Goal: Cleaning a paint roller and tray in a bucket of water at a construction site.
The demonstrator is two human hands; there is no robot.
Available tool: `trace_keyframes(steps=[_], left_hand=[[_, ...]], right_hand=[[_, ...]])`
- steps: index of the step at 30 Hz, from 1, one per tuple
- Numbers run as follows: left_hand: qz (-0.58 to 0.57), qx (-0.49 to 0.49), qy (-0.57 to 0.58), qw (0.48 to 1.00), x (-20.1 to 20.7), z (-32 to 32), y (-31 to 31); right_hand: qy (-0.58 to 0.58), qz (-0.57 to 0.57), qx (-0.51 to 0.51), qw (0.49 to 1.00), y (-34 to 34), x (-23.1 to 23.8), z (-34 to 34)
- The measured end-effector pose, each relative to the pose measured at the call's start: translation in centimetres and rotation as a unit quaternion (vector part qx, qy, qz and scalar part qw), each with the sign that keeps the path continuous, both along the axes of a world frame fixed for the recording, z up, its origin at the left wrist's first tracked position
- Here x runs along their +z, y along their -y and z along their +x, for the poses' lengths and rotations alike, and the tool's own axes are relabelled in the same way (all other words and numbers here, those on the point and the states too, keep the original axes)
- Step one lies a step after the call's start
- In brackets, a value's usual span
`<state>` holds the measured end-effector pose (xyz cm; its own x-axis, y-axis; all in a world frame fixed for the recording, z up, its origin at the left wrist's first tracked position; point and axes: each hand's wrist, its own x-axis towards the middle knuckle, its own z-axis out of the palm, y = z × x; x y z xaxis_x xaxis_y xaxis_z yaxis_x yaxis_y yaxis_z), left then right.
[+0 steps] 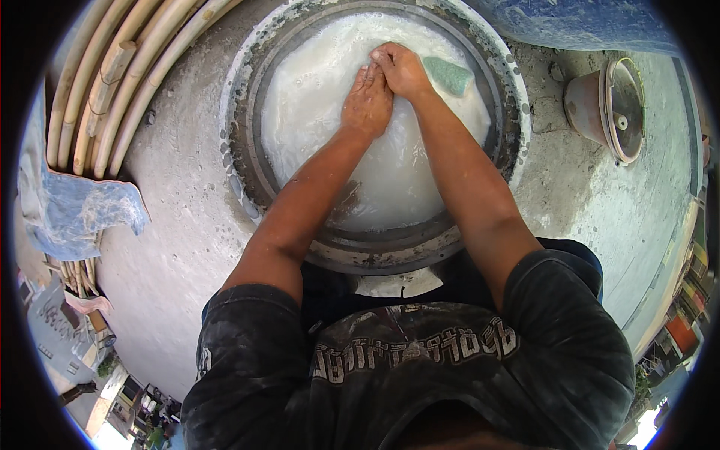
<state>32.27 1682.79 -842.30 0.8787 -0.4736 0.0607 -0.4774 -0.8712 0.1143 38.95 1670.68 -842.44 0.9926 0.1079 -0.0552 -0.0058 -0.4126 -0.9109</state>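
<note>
A large round basin (512,127) with a speckled grey rim lies in front of me. Wet, milky white material (300,105) covers its inside; I cannot tell if it is liquid or paste. Over the far middle of it, my hands meet. My left hand (367,103) lies with its fingers stretched forward and close together. My right hand (403,71) is curled in beside the left fingertips, and whatever it holds, if anything, is hidden. Just right of my right wrist, a green sponge-like block (448,76) rests on the white material, touched by neither hand.
A bucket (589,109) lies tipped on the concrete floor at the right. Long bamboo poles (142,82) curve across the far left, with a blue cloth (86,206) below them. A blue sheet (585,22) hangs at the far right.
</note>
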Motion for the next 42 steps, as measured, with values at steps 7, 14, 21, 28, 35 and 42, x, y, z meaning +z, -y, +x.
trace_keyframes(steps=[7, 14, 21, 28, 35, 42], left_hand=[[0.023, -0.027, -0.18, 0.983, 1.7, -0.2, 0.4], [-0.078, 0.023, -0.143, 0.986, 1.1, -0.4, -0.3], [-0.016, -0.083, 0.017, 0.996, 1.1, 0.0, -0.6], [-0.049, -0.067, 0.06, 0.995, 0.7, -0.2, -0.3], [-0.014, -0.042, -0.09, 0.995, 1.0, -1.0, 0.2], [-0.284, 0.002, -0.04, 0.958, 0.7, 1.1, 0.5]], right_hand=[[-0.037, -0.383, 0.143, 0.912, 0.6, 1.0, 2.0], [-0.015, -0.214, 0.197, 0.957, 2.8, 2.0, 2.0], [-0.072, -0.127, 0.148, 0.978, 3.1, 1.7, 1.7], [-0.104, -0.113, 0.05, 0.987, 2.0, 0.8, 1.3], [-0.237, 0.069, -0.068, 0.967, -0.4, -0.5, -0.6], [-0.186, 0.325, -0.168, 0.912, -1.2, -1.6, -0.6]])
